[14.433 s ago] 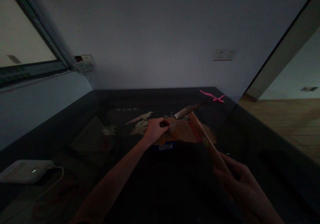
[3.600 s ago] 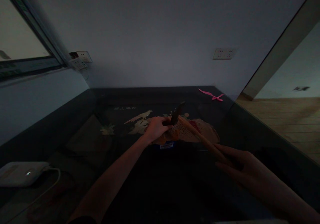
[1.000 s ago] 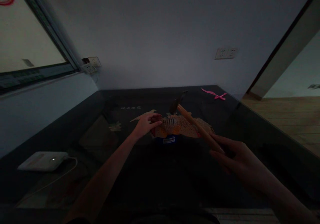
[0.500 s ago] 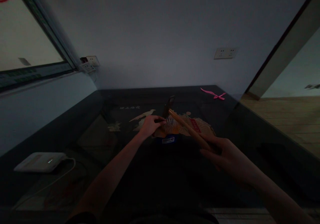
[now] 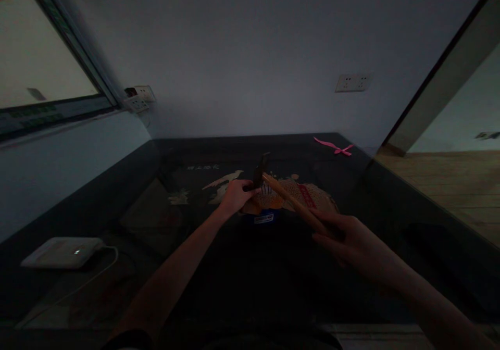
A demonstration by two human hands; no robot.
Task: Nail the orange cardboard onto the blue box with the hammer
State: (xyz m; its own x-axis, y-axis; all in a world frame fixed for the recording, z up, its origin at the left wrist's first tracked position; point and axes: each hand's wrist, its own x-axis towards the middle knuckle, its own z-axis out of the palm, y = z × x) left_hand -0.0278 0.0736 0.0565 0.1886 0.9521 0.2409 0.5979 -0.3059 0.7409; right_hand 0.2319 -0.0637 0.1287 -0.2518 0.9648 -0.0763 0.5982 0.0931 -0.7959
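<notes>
A hammer [image 5: 291, 199] with a wooden handle and dark metal head is held by my right hand [image 5: 344, 238], its fingers wrapped round the lower handle. The head is over the left part of a brownish patterned piece [image 5: 320, 198] with a red label. Several thin dark upright items [image 5: 266, 189], perhaps nails, stand in a row beside the head. My left hand [image 5: 235, 196] is closed in a pinch at the piece's left end, close to the hammer head; what lies between its fingertips is too small to tell. Below sits a blue item [image 5: 263, 218] with a white label.
The dark table [image 5: 234, 277] has bird and flower decorations. On its left lies a white device [image 5: 64, 252] with a cable. A pink ribbon [image 5: 334, 146] is at the back right, and a dark flat object [image 5: 449, 261] at the right.
The hammer head has dropped slightly and moved a little left, nearer to my left fingertips. My left hand has hardly moved.
</notes>
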